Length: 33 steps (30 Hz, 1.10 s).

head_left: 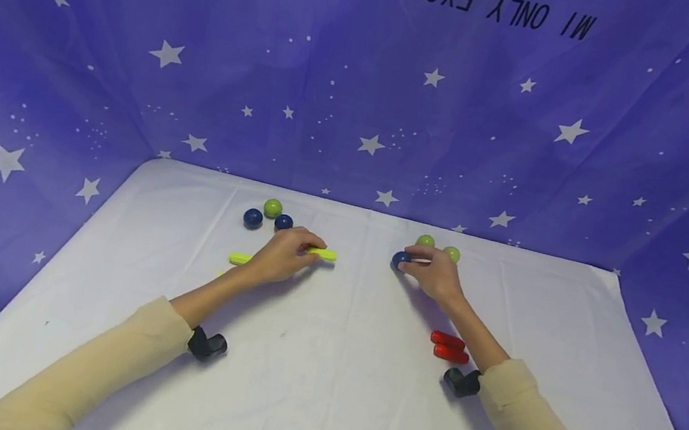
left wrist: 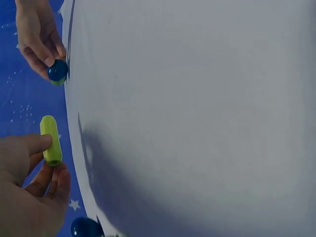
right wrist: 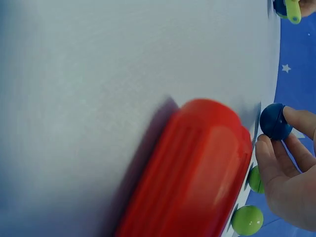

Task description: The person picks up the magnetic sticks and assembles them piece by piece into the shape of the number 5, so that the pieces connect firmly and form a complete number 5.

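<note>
My left hand (head_left: 286,255) pinches a yellow ribbed stick (head_left: 323,253) between thumb and fingers; the left wrist view shows this yellow stick (left wrist: 51,140) held upright in the frame. In my right hand (head_left: 438,274) a dark blue ball (head_left: 401,260) is gripped by the fingertips, and the right wrist view shows the blue ball (right wrist: 275,121) with a seam line. Beyond the left hand sit a green ball (head_left: 272,208) and two blue balls (head_left: 252,219). Two green balls (head_left: 426,242) lie just behind the right hand, partly hidden by it.
Another yellow stick (head_left: 240,258) lies beside the left forearm, partly covered. Two red sticks (head_left: 449,347) lie side by side near the right forearm. Under everything is a white tablecloth (head_left: 313,394), and a purple star-printed curtain (head_left: 345,54) closes off the back and sides.
</note>
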Available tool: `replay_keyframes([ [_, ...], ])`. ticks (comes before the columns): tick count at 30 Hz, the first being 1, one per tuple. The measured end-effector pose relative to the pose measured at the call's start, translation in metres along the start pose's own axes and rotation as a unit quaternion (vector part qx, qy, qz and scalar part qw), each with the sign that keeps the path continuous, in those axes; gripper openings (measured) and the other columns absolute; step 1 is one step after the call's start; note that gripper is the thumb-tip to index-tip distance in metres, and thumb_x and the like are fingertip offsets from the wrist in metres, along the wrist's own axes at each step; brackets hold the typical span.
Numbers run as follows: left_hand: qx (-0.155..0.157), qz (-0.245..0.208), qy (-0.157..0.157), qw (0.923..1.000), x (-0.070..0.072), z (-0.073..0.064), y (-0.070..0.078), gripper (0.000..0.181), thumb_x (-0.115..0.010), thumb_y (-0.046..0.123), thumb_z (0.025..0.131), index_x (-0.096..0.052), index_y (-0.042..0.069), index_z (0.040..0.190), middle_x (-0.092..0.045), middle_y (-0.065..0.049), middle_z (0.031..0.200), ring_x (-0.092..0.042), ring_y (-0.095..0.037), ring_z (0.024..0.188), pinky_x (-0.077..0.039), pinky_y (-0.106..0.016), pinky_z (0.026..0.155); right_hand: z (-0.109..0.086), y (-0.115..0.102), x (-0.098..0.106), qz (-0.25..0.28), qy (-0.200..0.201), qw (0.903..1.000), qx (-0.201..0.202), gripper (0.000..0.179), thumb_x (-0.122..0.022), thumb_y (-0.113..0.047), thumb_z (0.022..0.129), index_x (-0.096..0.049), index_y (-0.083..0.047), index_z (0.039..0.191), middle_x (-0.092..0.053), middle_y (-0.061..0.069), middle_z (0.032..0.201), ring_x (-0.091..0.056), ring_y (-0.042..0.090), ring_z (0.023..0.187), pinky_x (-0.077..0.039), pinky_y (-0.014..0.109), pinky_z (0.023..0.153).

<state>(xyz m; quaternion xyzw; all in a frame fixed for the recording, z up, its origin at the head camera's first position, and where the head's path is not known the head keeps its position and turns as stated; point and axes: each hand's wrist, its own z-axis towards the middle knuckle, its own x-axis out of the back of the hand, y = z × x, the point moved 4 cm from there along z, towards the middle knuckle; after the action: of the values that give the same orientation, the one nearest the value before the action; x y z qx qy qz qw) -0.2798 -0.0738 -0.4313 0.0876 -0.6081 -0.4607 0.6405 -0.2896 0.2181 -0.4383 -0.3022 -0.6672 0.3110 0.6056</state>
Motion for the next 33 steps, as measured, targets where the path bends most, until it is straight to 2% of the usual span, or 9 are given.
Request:
replay_keyframes([
  [9,-0.009,-0.002,-0.003,1.0,-0.021,0.013,0.007,0.021,-0.07,0.003,0.091,-0.073,-0.001,0.112,-0.069,-0.012,0.107,-0.061,-0.022,0.094,-0.05,-0.035,0.085,-0.004,-0.003,-0.003,0.022,-0.007,0.9997,0.011,0.038,-0.078,-0.013,0.087,-0.068,-0.002,0.122,-0.067,0.018,0.119,-0.065,0.035,0.108,-0.051,0.044,0.089],
  [15,-0.004,-0.007,-0.002,1.0,-0.03,0.021,0.012,0.022,-0.069,0.003,0.091,-0.072,-0.002,0.113,-0.069,-0.014,0.108,-0.061,-0.023,0.094,-0.05,-0.036,0.085,-0.004,-0.003,-0.009,0.034,-0.02,0.9992,0.013,0.037,-0.078,-0.014,0.086,-0.069,-0.002,0.12,-0.067,0.018,0.118,-0.065,0.034,0.108,-0.05,0.044,0.09],
  [27,-0.001,-0.009,-0.001,1.0,-0.047,0.035,0.026,0.022,-0.069,0.002,0.09,-0.073,0.0,0.112,-0.068,-0.012,0.105,-0.06,-0.022,0.092,-0.05,-0.034,0.083,-0.005,-0.001,-0.014,0.029,-0.024,0.9992,-0.008,0.036,-0.079,-0.018,0.086,-0.07,-0.005,0.118,-0.069,0.014,0.114,-0.064,0.032,0.107,-0.049,0.043,0.09],
  [33,0.012,-0.011,-0.011,0.9998,-0.054,0.042,0.03,0.022,-0.069,0.003,0.091,-0.072,0.0,0.113,-0.068,-0.011,0.106,-0.06,-0.021,0.095,-0.049,-0.035,0.086,-0.005,-0.001,-0.017,0.053,-0.038,0.9976,-0.024,0.036,-0.079,-0.019,0.086,-0.07,-0.006,0.118,-0.07,0.012,0.112,-0.062,0.03,0.109,-0.045,0.045,0.096],
])
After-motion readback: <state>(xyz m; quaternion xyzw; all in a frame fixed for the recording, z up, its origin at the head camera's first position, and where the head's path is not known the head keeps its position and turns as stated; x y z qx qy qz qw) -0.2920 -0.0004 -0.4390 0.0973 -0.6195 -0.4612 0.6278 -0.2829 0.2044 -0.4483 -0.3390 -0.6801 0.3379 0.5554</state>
